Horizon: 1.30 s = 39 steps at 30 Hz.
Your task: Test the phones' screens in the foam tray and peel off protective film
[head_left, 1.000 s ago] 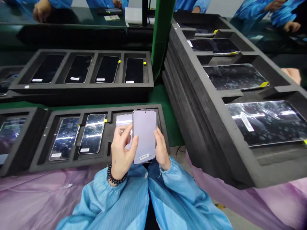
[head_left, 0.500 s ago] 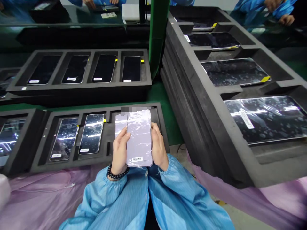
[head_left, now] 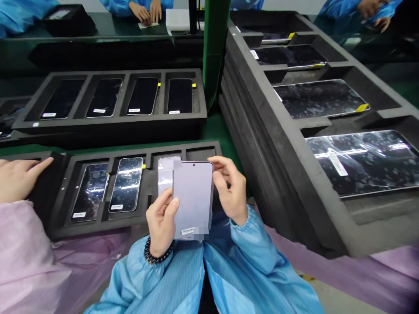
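My left hand (head_left: 163, 222) holds a smartphone (head_left: 192, 196) by its left edge, thumb on the front. The screen looks pale and smooth, with a small camera dot at the top and a barcode label near the bottom. At the upper right corner, the thumb and fingers of my right hand (head_left: 231, 187) are pinched; whether they grip clear film there as well I cannot tell. Behind the held phone, a second phone (head_left: 165, 174) is partly hidden in the black foam tray (head_left: 149, 152). Two labelled phones, one dark (head_left: 91, 192) and one glossy (head_left: 127, 183), lie in its left compartments.
A co-worker's hand (head_left: 19, 179) in a pink sleeve rests over a tray at left. Another foam tray (head_left: 108, 122) of phones lies beyond. Stacked trays (head_left: 262, 144) rise at right beside a green post (head_left: 216, 52). Co-workers' hands (head_left: 147, 13) show across the bench.
My right hand has moved from the phone's right side up to its upper right corner. The wrinkled film glare on the screen is gone. A co-worker's hand has come in at left.
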Available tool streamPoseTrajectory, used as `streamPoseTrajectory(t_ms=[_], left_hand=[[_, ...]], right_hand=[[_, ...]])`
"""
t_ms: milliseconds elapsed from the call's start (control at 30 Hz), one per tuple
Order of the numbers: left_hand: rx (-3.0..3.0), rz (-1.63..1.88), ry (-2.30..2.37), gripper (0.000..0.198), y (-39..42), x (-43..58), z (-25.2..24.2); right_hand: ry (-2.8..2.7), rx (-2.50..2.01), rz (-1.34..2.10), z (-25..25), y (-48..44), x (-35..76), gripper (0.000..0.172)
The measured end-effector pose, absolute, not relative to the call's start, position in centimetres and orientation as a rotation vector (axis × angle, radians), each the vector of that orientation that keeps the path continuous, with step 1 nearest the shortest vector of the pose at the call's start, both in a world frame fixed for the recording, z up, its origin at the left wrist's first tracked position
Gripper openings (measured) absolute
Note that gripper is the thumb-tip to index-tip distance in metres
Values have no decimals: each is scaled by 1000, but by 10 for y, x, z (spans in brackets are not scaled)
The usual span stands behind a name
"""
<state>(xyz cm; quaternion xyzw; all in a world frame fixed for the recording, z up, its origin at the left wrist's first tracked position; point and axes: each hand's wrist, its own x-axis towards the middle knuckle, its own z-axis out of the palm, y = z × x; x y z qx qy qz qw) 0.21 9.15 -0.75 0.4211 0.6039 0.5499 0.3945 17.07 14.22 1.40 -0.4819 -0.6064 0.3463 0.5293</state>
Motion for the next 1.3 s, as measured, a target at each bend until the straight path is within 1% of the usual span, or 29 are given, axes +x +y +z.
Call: streamPoseTrajectory(t_ms=[67, 167, 200, 300, 400, 533, 633, 900, 1167, 1300], left_hand=[[1118, 1404, 1548, 32, 87, 2, -6], [1172, 1448, 1587, 31, 83, 3, -6], [1192, 1452, 1606, 32, 82, 3, -7], [1241, 1452, 1660, 34, 82, 2, -8], [1206, 1451, 1672, 35, 84, 1, -6], [1027, 1420, 1654, 31, 88, 0, 4], [960, 1426, 1625, 29, 88, 2, 11], [907, 1454, 1562, 28, 84, 6, 18], [906, 1459, 1573, 22, 84, 8, 26], [918, 1449, 1591, 26, 83, 7, 28]], right_hand=[[-1509, -1143, 685, 23, 144, 174, 20], [-1556, -1167, 479, 29, 142, 173, 6], [-1567, -1179, 407, 30, 142, 172, 5], [-1650, -1200, 152, 28, 142, 169, 14], [-1747, -1130, -20, 27, 142, 171, 14], [-1793, -735, 34, 29, 133, 173, 9], [-1734, -558, 92, 30, 125, 173, 16], [-1753, -565, 136, 34, 117, 176, 20], [-1795, -575, 108, 39, 114, 176, 19], [-1750, -564, 72, 45, 114, 175, 30]])
